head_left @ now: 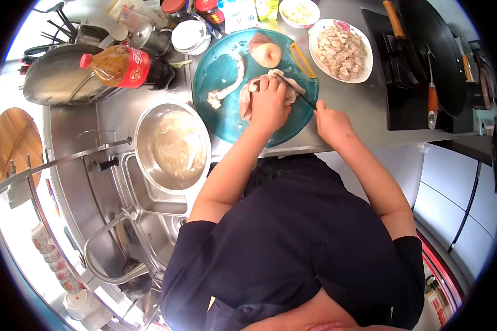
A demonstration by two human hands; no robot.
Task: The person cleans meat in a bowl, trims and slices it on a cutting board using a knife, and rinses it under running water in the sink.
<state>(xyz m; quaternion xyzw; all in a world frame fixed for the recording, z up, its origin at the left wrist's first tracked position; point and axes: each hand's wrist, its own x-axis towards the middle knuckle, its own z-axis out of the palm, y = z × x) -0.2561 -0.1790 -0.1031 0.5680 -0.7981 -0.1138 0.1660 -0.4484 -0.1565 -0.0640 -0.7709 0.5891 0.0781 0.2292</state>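
Note:
A round teal cutting board [215, 118] lies on the counter with a piece of pale raw meat [247, 105] near its middle. My left hand [269, 105] presses down on that meat with bent fingers, holding it against the board. In my right hand [334, 127] is the handle of a knife [303, 100], its dark blade reaching left over the meat beside my left fingers. The blade's tip is partly hidden by meat and fingers. A long pale bone [234, 84] rests at the board's left. Above the meat sits a rounded, pinkish-tan piece [267, 54] whose kind I cannot make out.
A white plate [313, 43] of diced meat stands right of the board; a small bowl [282, 16] is behind. Left are a metal basin [141, 138] of cloudy water, the sink [163, 207] and a cola bottle [132, 67]. A wok [439, 60] is far right.

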